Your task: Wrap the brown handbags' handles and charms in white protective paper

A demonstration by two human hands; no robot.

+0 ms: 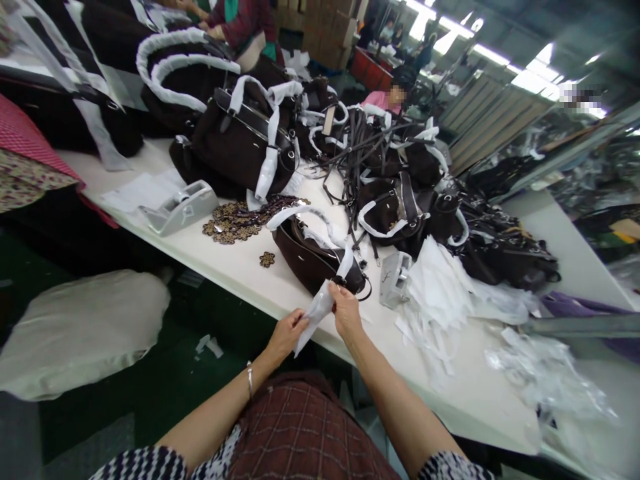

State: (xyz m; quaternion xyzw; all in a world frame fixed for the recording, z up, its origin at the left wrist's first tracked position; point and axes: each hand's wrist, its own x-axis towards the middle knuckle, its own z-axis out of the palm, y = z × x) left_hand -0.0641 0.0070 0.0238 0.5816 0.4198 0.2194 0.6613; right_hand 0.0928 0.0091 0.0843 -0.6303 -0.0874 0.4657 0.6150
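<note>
A small dark brown handbag (305, 260) stands at the table's near edge, its handles wrapped in white paper. A strip of thin white wrapping (315, 318) hangs from the bag's right end. My right hand (345, 308) pinches the top of this strip close to the bag. Lower down, my left hand (289, 335) has its fingers closed on the strip's left edge. Just left of the bag lies a flower-shaped brown charm (267, 259). Behind it is a pile of similar charms (235, 223).
Tape dispensers stand on the left (183, 208) and right (395, 279) of the white table (220, 267). White sheets (435, 287) and clear plastic bags (555, 373) lie rightward. Larger wrapped handbags (235, 147) and dark straps (355, 153) crowd the back. A co-worker (240, 27) stands beyond.
</note>
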